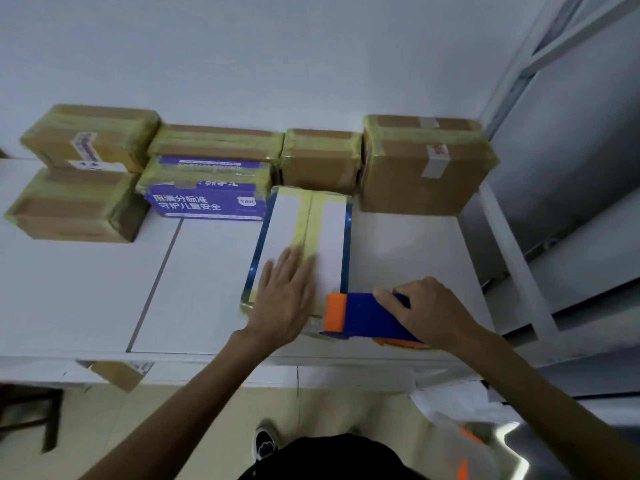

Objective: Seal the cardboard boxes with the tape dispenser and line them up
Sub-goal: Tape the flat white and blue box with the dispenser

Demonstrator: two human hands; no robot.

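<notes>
The white box (327, 233) lies at the centre of the frame on the counter (86, 289). Its long axis runs from the lower centre up towards the row of sealed boxes (322, 161) at the back. A strip of yellowish tape (308, 220) runs along that axis down the middle of the lid.

The left hand (284, 296) rests flat on the lower end of the lid. Its fingers (294, 261) are straight and a little spread, pointing up the frame along the tape.

The right hand (429, 313) is at the box's lower right corner, with its fingers (388, 297) wrapped over the blue body of the dispenser (363, 317). The dispenser's orange end points left, across the long axis, and sits just beside the left hand at the near end of the box.

The dispenser is thus set crosswise to the lid's seam, with the right hand nearer the untaped right edge. Any next strip would likely start from this corner while the left hand pins the box down. The upper end of the box lies close to the back row, between the purple box (207, 202) and a large brown box (422, 168). Whether it touches them cannot be told.
</notes>
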